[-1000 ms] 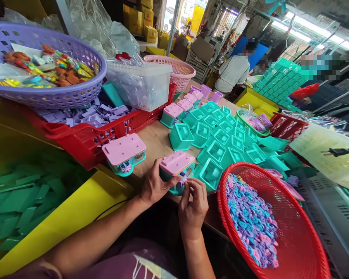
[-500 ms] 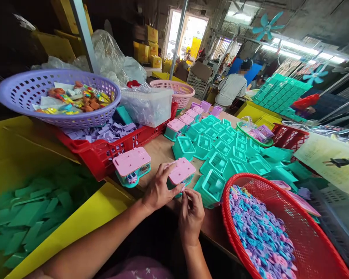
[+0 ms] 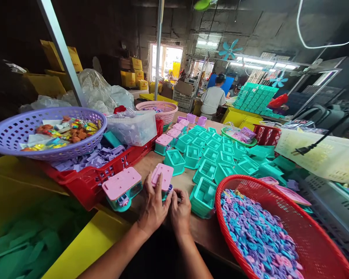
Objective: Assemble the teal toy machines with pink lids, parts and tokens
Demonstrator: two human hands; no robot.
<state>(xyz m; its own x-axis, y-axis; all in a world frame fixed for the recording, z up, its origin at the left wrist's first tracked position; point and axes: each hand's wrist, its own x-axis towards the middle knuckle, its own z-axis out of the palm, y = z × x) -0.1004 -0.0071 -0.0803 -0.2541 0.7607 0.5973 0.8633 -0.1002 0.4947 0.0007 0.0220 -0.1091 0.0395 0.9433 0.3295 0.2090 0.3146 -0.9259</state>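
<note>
My left hand (image 3: 154, 207) is closed around a small teal toy box with a pink lid (image 3: 163, 176), one finger lying over the lid. My right hand (image 3: 180, 209) is pinched at the near right end of this box, by a dark purple part (image 3: 170, 188); whatever its fingers hold is hidden. To the left stands a second pink-lidded toy box (image 3: 122, 183), with a small lilac part on its near end. Open teal boxes (image 3: 205, 192) sit in rows just right of my hands.
Close on the right, a red basket (image 3: 225, 217) holds swirl-shaped pieces. A purple basket (image 3: 6, 133) of small parts rests over a red crate (image 3: 87, 190) at left. Further back are a clear plastic bin (image 3: 142, 128), a pink basket (image 3: 165, 116) and a person (image 3: 213, 99).
The camera view has swung, shifting the scene left. The held box has turned, bringing its purple end toward my right hand. Both hands stay close together at it.
</note>
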